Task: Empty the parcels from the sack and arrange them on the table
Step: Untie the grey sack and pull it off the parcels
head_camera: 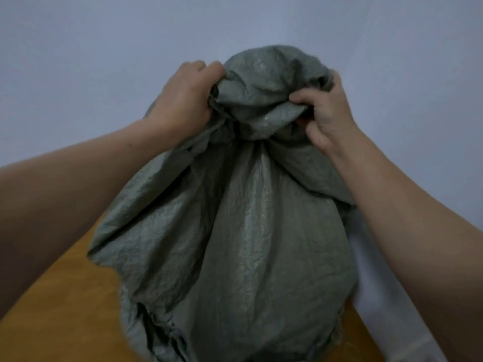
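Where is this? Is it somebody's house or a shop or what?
Probably a plain indoor room, maybe a home or small workroom; I cannot tell which. A bare pale wall stands behind a wooden table, and the left hand and right hand grip a grey-green sack over it.

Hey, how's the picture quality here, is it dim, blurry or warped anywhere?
Head view: dim, flat light, with a bluish cast on the wall; soft focus throughout, the weave of the sack smearing toward the bottom; faint sheen down its middle; wide-angle stretch toward the edges.
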